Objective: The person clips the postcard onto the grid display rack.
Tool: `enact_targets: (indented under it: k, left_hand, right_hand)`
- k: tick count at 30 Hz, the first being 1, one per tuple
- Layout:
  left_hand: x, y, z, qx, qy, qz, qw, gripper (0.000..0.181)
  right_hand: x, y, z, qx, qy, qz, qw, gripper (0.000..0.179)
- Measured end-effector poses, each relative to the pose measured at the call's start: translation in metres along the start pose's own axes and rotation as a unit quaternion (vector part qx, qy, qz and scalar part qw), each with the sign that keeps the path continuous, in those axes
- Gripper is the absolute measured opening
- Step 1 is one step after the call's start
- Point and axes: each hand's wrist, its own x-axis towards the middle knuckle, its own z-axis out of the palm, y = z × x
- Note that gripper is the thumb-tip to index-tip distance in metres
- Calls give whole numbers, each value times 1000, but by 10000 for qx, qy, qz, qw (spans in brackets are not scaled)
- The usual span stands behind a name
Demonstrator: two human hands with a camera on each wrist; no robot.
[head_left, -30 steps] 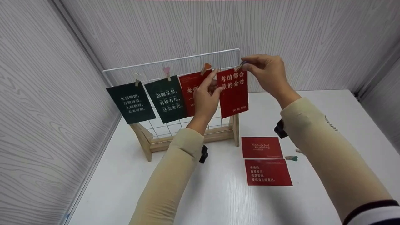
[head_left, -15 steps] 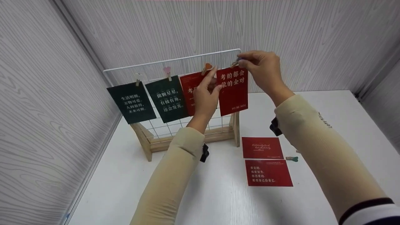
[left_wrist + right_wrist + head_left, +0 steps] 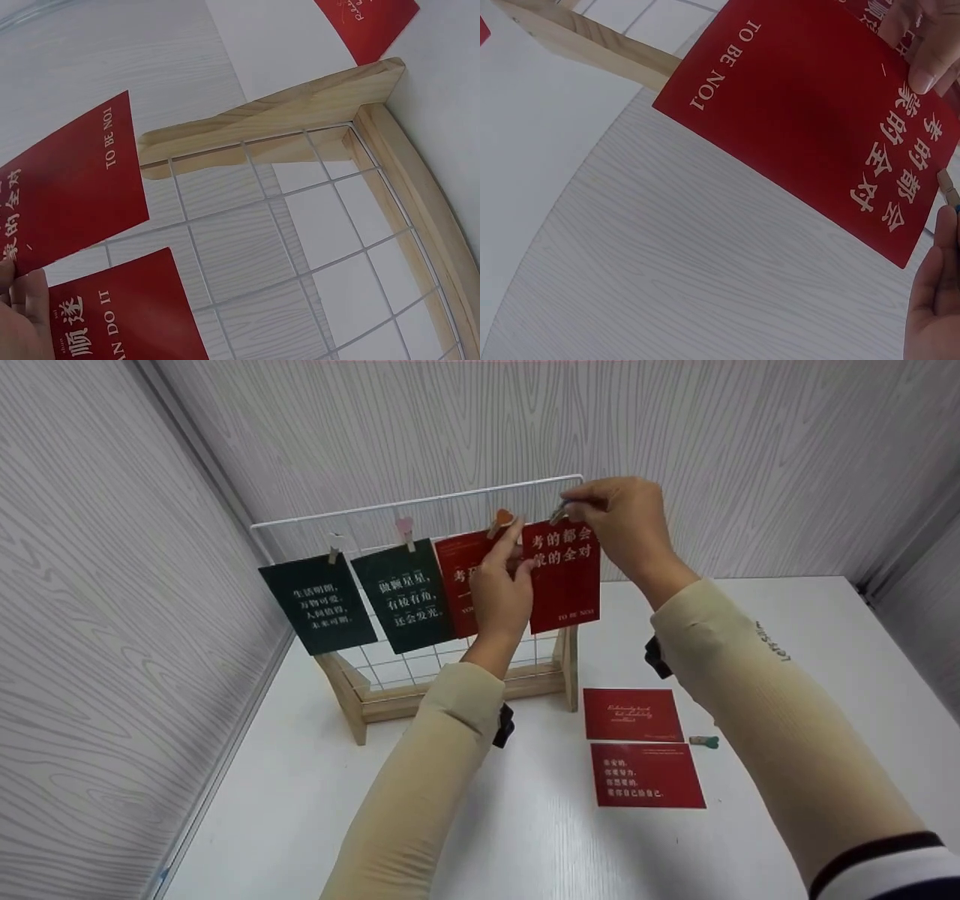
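Left hand pinching NO.1 card, right hand pinching a clip

Rack, left to right: two green cards, a red card, all clipped; then NO.1 card at right end, clip at its top edge. Table: two loose red cards, green clip beside.

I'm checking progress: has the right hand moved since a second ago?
Yes: the right hand moved left and slightly up, judged against the display rack in the head view.

The grid rack stands on the desk, four postcards across its front; right and nearer lie two more postcards, a clothespin to their right.
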Motion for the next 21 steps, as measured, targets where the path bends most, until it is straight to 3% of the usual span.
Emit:
enact_targets:
  k: [13, 21]
  left_hand:
    - [-1, 3, 0, 271, 120, -136, 9995, 49]
    - [-6, 1, 0, 218, 281, 70, 9993, 49]
  right_hand:
    - [3, -8, 5, -402, -347, 40, 9986, 21]
    - [0, -3, 10, -639, -62, -404, 9971, 23]
